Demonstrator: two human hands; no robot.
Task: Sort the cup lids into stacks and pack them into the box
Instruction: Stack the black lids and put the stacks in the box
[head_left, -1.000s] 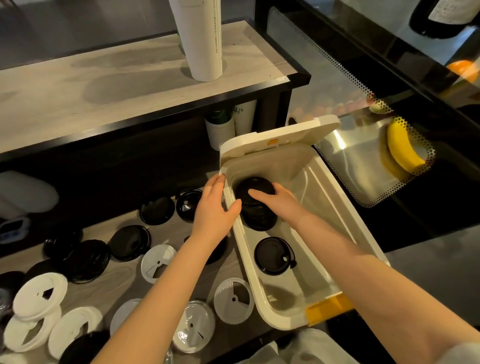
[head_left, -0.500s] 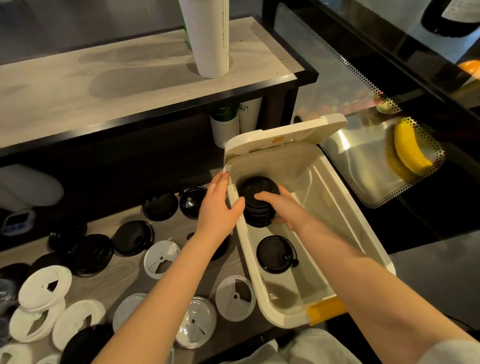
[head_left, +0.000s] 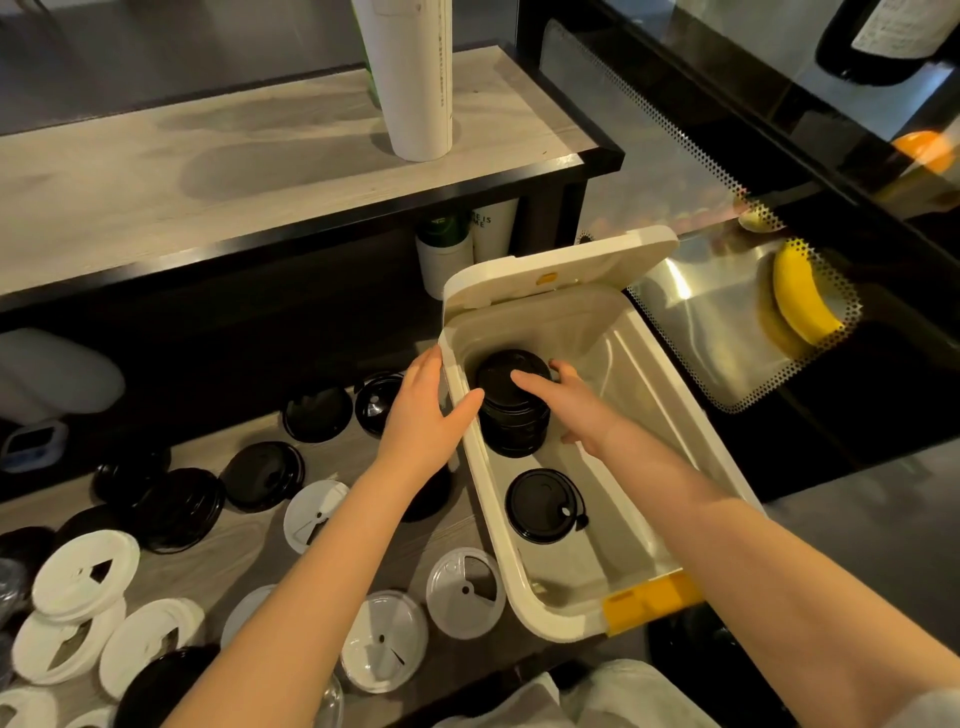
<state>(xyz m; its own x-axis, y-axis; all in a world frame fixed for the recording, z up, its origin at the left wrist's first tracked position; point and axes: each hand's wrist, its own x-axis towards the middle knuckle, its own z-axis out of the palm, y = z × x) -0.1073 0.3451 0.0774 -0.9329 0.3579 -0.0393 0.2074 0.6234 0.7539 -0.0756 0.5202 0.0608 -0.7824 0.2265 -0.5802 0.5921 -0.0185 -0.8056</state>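
Counter (head_left: 244, 551) is carrying most of the job: black lids (head_left: 262, 475) and white lids (head_left: 85, 574) lying loose, unsorted. Box (head_left: 639, 374) is holding one stack (head_left: 514, 415) at its far end, with the right hand (head_left: 576, 410) curling round it. Single lid (head_left: 543, 505) is lying mid-floor. Left hand (head_left: 421, 415) is pinching the left wall's rim. Near end is showing open floor; the far corner is crowding the fingers.

Café or coffee-shop counter. Disposable cup lids (head_left: 317, 514), black and white, spread over wooden worktop (head_left: 244, 561) left of box (head_left: 639, 364). Tall paper-cup stack (head_left: 415, 78) on shelf (head_left: 208, 171) beyond box. Glass display case (head_left: 649, 171) right of box: banana (head_left: 800, 296), orange (head_left: 924, 148) inside.
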